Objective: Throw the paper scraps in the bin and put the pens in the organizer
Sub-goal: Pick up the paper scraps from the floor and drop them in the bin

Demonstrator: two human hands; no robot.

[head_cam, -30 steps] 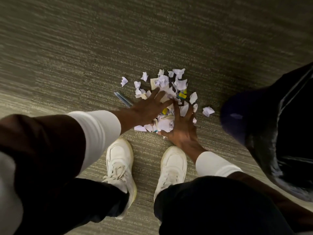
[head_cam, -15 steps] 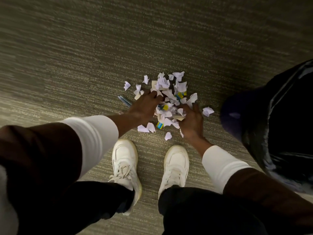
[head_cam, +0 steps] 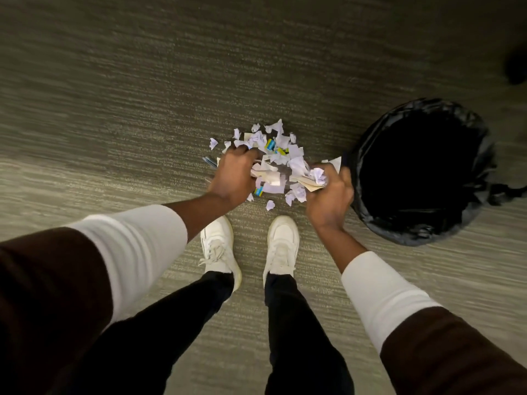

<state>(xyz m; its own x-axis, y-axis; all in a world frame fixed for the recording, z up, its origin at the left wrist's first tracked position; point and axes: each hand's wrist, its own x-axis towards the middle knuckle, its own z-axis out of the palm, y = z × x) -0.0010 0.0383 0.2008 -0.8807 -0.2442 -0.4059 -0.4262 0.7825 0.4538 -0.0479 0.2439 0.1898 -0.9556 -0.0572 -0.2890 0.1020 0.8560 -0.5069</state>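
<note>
We see crumpled white paper scraps [head_cam: 281,155] with a matt, creased surface at the frame's centre, on a ribbed, rough-woven grey-green carpet [head_cam: 114,95]. At right, the round bin's black plastic liner [head_cam: 370,206] looks thin, wrinkled and faintly glossy. Below, the white lace-up shoes [head_cam: 281,246] look smooth and matt, and the white cloth sleeves [head_cam: 137,252] are soft and dull.

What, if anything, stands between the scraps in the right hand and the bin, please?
Nothing visible does. The right hand holds scraps right beside the bin, whose open mouth faces up with bare carpet around it.
</note>
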